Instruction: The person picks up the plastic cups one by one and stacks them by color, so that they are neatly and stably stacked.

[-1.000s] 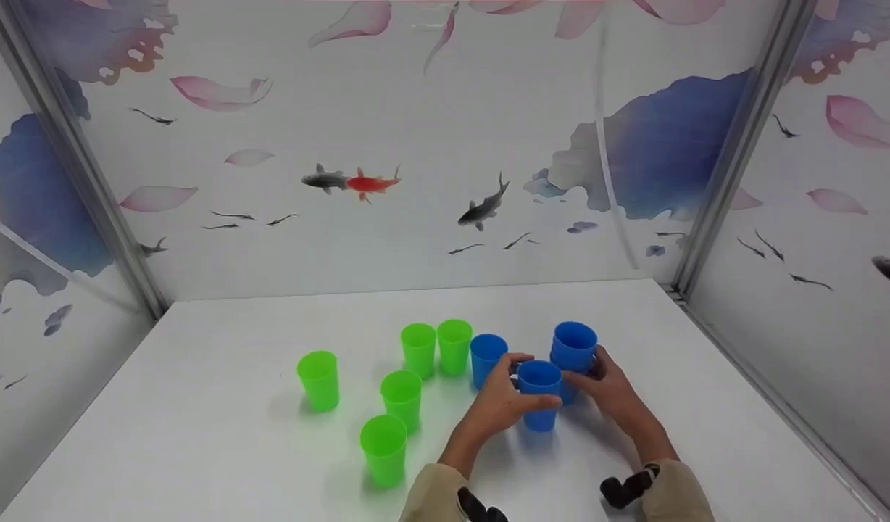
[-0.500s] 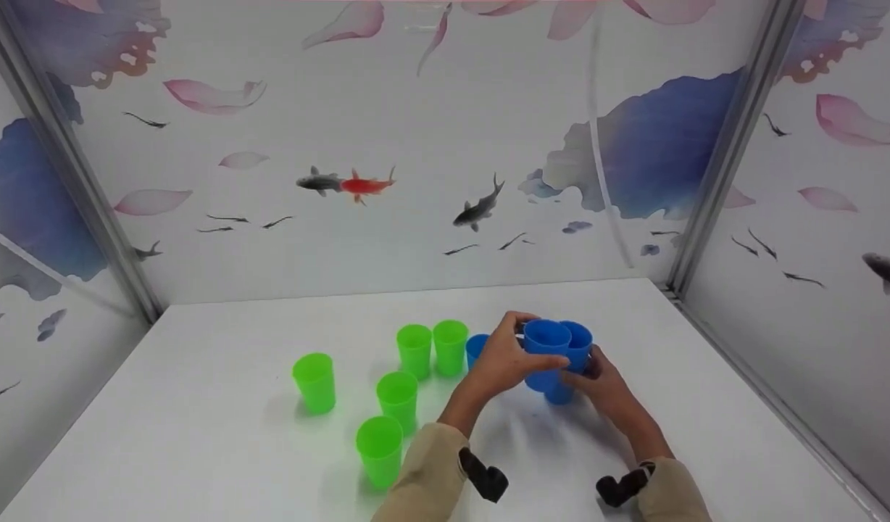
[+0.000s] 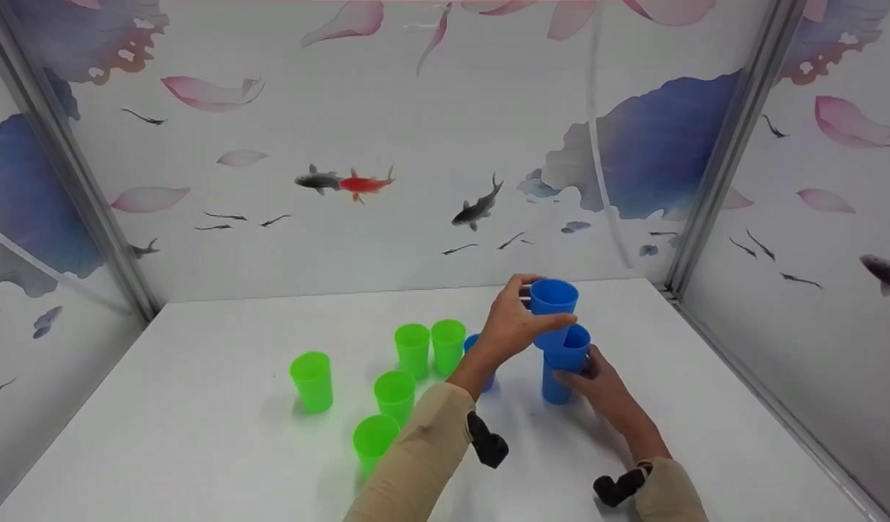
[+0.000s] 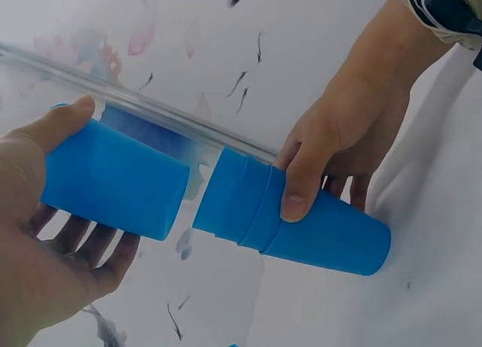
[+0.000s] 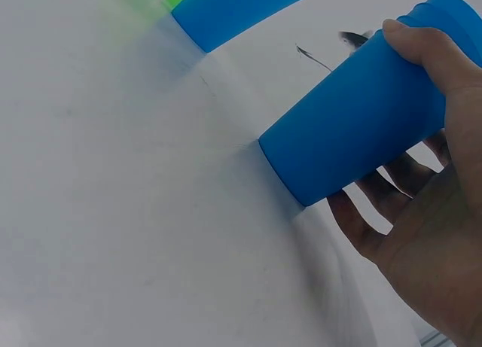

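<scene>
My left hand grips a blue cup by its sides, thumb in front, and holds it in the air. Under it a stack of nested blue cups stands upright on the table, and my right hand grips that stack. In the left wrist view, a small gap separates the raised cup's base from the stack's top rim. The right wrist view shows the stack's bottom at the tabletop, with my right thumb and fingers around its side.
Another blue cup stands left of the stack, partly behind my left forearm. Two green cups stand side by side farther left, with more green cups nearer. Patterned walls enclose the white table.
My left hand has lifted its blue cup from beside the stack up and over the stack's mouth. My right hand keeps its grip on the stack in place.
</scene>
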A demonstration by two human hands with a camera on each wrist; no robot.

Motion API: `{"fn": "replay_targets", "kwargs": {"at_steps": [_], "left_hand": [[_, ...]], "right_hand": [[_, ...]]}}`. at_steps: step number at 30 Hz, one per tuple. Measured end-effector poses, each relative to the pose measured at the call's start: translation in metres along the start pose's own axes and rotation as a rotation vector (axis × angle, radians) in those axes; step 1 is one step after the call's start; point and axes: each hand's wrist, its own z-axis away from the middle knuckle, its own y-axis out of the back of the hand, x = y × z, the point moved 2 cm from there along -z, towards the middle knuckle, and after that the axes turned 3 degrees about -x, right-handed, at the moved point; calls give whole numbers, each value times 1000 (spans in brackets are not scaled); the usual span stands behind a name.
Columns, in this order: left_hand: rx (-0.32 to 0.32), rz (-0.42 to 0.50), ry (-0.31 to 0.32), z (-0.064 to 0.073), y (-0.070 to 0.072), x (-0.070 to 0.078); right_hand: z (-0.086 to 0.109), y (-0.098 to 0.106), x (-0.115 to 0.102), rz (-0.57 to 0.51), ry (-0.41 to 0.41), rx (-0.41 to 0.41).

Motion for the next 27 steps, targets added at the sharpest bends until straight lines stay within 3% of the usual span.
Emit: {"fn": "replay_targets", "kwargs": {"at_steps": [7,20,27], "left_hand": [[-15,-53,8,-10,-8,3],[78,119,-22,-20,-20,-2],[87,93,-11,-20,-33,0]], "right_hand": [[-2,1,0,-6,13,-1],[0,0,0,-22,9,-2],[-1,-1,-1,-30,-2,-5]]}}
